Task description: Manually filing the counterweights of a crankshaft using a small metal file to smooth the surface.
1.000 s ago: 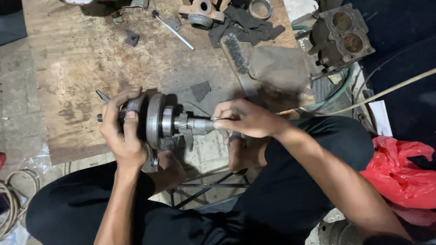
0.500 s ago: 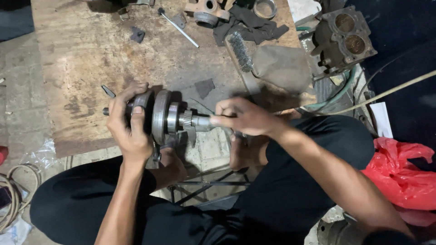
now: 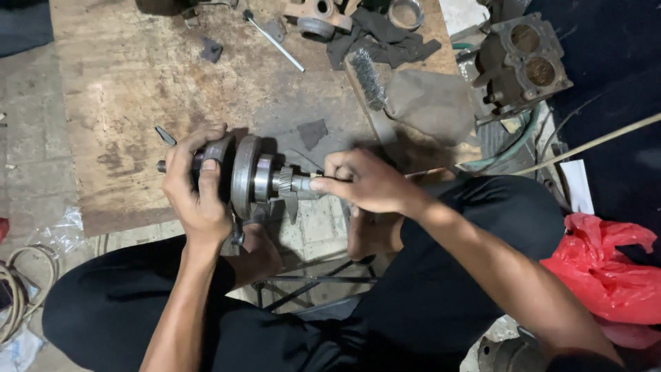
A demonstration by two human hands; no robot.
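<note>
The step in hand appears to be work on the shaft end of a crankshaft assembly (image 3: 255,180), probably cleaning or fitting at the small gear. The assembly is held horizontally at the near edge of the wooden board (image 3: 138,89), overhanging it above the person's lap.

The left hand (image 3: 196,189) is clamped around the flywheel end. The right hand (image 3: 365,182) has its fingers pinched together on a thin, small item at the shaft tip; its kind cannot be told.

The next move likely calls for a firm left grip while the right hand works along the shaft axis.

Open room lies on the bare middle of the board. The far edge carries a wire brush (image 3: 368,79), a dark rag (image 3: 385,38) and a metal rod (image 3: 275,41); an engine block (image 3: 523,62) sits past the right edge.
</note>
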